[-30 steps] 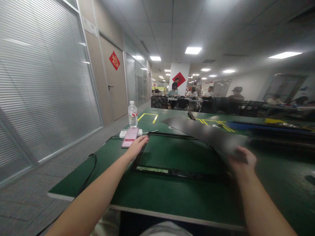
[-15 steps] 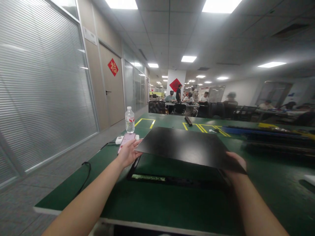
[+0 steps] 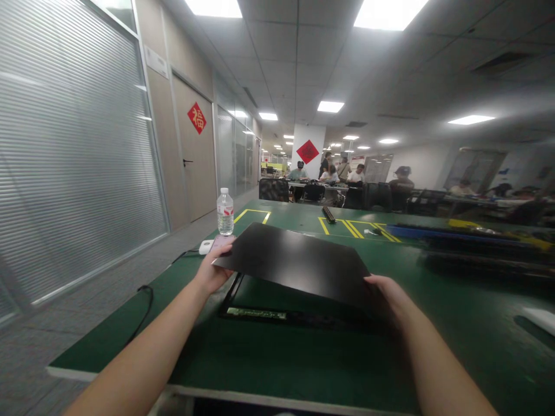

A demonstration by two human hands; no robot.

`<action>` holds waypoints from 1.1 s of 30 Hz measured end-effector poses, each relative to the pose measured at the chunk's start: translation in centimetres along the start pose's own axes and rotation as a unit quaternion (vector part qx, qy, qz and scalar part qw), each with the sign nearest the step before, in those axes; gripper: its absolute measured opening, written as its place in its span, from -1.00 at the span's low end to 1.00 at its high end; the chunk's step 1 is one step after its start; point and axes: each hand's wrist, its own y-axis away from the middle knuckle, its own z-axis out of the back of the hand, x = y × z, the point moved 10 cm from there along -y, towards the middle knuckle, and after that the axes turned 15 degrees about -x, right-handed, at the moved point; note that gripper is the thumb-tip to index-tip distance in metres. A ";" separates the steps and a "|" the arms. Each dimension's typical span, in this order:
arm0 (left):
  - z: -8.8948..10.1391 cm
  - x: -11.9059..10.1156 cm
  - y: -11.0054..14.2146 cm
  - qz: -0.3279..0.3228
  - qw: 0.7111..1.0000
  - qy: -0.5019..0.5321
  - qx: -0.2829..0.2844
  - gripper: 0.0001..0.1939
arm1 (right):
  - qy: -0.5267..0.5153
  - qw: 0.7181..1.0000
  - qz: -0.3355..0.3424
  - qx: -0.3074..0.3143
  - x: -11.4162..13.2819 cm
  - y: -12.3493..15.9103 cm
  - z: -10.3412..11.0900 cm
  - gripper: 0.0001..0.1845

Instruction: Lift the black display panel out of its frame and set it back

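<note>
A thin black rectangular panel (image 3: 299,260) hangs level above the table, gripped at its two side edges. My left hand (image 3: 213,273) is closed on its left edge, fingers near the top and the palm below. At the opposite edge my right hand (image 3: 388,294) holds it, with part of the fingers hidden beneath. Under the panel a black frame (image 3: 232,297) lies on the green table (image 3: 277,358). A strip like a circuit board (image 3: 255,314) shows along the frame's near side. The panel covers much of the frame.
A water bottle (image 3: 225,212) stands behind my left hand, beside a phone (image 3: 223,240) and a white plug-like block (image 3: 206,247). A black cable (image 3: 150,303) hangs over the left edge. Blurred dark and blue parts (image 3: 455,234) lie at right. People (image 3: 332,173) sit farther back.
The panel has shifted left, with both hands moving along with it; the right hand moved most. More of the phone is covered now. The frame stays on the table.
</note>
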 end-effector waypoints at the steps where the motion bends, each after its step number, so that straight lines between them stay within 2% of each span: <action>1: 0.0 -0.2 -0.1 -0.008 1.000 0.002 0.004 -0.65 | -0.002 1.000 -0.013 0.006 -0.3 -0.1 -0.2 -0.78; 3: 0.1 -0.6 -0.3 -0.022 1.000 0.002 0.008 -0.63 | -0.026 0.999 -0.028 0.004 -0.3 -0.5 -0.2 -0.79; 6: 0.0 -0.6 -0.4 -0.029 0.999 -0.005 0.015 -0.61 | -0.051 0.998 0.013 -0.040 0.8 -1.2 0.7 -0.77; 9: 0.0 -0.5 -0.3 -0.034 0.999 -0.018 0.006 -0.56 | -0.029 0.993 0.054 -0.100 1.6 -1.3 2.0 -0.71; 11: 0.1 -0.2 -0.1 -0.035 0.999 -0.028 -0.005 -0.50 | -0.009 0.991 0.070 -0.118 1.8 -1.3 2.5 -0.72; 19: -0.1 1.3 0.2 -0.023 0.998 -0.049 -0.017 -0.44 | 0.008 0.973 0.096 -0.208 2.4 -1.3 4.5 -0.92; 28: 0.1 2.3 -0.2 -0.027 0.998 -0.054 -0.005 -0.47 | 0.035 0.957 0.149 -0.248 3.2 -1.7 5.6 -0.90; 33: -0.4 2.8 -0.1 -0.028 0.997 -0.062 0.025 -0.47 | 0.041 0.953 0.138 -0.267 2.8 -2.6 6.4 -0.88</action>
